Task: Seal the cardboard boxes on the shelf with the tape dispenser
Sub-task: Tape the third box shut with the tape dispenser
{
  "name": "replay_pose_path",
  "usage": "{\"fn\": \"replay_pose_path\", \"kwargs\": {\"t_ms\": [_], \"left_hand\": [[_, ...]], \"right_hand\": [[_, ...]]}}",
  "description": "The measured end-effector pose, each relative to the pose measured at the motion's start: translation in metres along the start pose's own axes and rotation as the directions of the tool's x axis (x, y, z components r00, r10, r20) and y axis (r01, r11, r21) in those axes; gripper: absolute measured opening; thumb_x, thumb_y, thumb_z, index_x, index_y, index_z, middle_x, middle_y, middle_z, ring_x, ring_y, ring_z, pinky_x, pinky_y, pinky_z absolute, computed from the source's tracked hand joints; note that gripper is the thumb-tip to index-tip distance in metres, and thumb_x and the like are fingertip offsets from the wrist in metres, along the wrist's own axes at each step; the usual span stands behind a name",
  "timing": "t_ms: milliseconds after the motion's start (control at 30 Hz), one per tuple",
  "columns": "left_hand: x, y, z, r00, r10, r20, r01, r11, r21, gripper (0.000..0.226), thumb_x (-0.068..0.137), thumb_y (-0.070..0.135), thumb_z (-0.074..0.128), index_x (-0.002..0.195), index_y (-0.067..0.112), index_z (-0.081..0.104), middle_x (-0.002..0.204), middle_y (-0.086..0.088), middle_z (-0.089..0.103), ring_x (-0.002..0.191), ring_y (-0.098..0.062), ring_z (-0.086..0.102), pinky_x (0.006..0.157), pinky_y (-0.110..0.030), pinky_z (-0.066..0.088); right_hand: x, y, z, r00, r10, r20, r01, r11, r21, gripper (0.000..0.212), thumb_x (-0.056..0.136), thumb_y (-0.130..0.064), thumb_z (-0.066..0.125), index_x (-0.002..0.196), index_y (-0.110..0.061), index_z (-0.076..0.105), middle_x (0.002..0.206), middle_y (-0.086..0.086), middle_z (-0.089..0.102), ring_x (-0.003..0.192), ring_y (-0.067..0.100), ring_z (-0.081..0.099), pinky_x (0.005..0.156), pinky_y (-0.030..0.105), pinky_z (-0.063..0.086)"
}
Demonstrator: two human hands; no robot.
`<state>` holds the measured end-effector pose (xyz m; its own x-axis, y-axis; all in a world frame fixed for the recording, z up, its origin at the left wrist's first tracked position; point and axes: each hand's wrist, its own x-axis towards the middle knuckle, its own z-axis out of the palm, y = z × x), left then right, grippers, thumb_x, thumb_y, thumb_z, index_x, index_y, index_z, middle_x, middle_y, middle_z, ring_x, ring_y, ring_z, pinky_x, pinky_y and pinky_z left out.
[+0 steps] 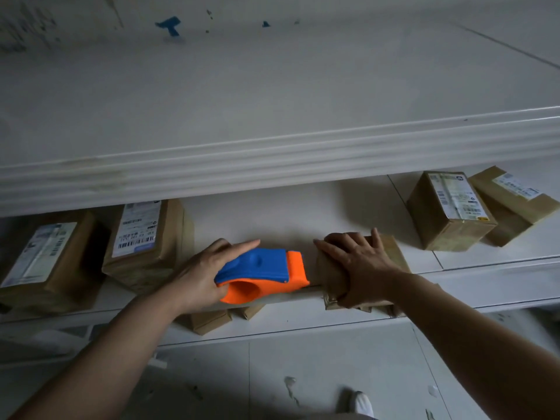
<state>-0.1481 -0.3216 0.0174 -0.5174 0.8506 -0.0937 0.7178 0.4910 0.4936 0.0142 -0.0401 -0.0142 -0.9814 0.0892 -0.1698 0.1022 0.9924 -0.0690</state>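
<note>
Brown cardboard box (392,248) at the white shelf (272,216) front edge seems untaped; my left grip (197,274) clasps the blue-orange plastic tape dispenser (260,268), my right grip (360,268) flat atop.

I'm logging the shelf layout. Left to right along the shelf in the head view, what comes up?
Leftmost labelled box → second labelled box → left hand → tape dispenser → right hand → third labelled box → rightmost box

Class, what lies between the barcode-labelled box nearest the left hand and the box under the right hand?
In the head view: the left hand gripping the blue-and-orange tape dispenser, above the white shelf.
</note>
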Motion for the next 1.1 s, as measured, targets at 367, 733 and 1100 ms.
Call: {"fn": "replay_pose_path", "kwargs": {"t_ms": [367, 733, 1100], "left_hand": [[-0.013, -0.018, -0.008, 0.991, -0.134, -0.020, 0.135, 0.988, 0.075, 0.096, 0.069, -0.010, 0.053, 0.134, 0.058, 0.031, 0.101, 0.004, 0.045, 0.087, -0.006, 0.051, 0.074, -0.016, 0.042], [0.026, 0.082, 0.008, 0.990, -0.131, -0.056, 0.138, 0.780, 0.610, 0.068, 0.089, 0.005, 0.041, 0.144, 0.041, 0.026, 0.112, -0.004, 0.040, 0.107, -0.026, 0.046, 0.084, -0.035, 0.038], [0.041, 0.107, 0.015, 0.946, -0.323, 0.008, 0.202, 0.613, 0.764, 0.030, 0.093, 0.020, 0.046, 0.121, 0.027, 0.051, 0.114, -0.010, 0.044, 0.109, -0.033, 0.046, 0.082, -0.043, 0.040]], "right_hand": [[0.000, 0.006, 0.005, 0.998, -0.063, -0.013, 0.063, 0.998, -0.006, 0.112, 0.058, -0.067, 0.062, 0.146, -0.049, -0.005, 0.152, -0.007, 0.012, 0.140, 0.022, 0.013, 0.109, 0.068, -0.008], [0.000, 0.004, 0.014, 0.995, -0.057, -0.084, 0.058, 0.998, 0.002, 0.106, 0.057, -0.066, 0.063, 0.145, -0.054, 0.004, 0.152, -0.001, 0.019, 0.139, 0.026, 0.017, 0.103, 0.073, -0.005], [-0.009, 0.005, 0.012, 0.992, -0.020, -0.122, 0.024, 0.999, 0.032, 0.108, 0.060, -0.066, 0.063, 0.145, -0.054, -0.003, 0.153, -0.001, 0.014, 0.141, 0.025, 0.011, 0.104, 0.073, -0.007]]}}
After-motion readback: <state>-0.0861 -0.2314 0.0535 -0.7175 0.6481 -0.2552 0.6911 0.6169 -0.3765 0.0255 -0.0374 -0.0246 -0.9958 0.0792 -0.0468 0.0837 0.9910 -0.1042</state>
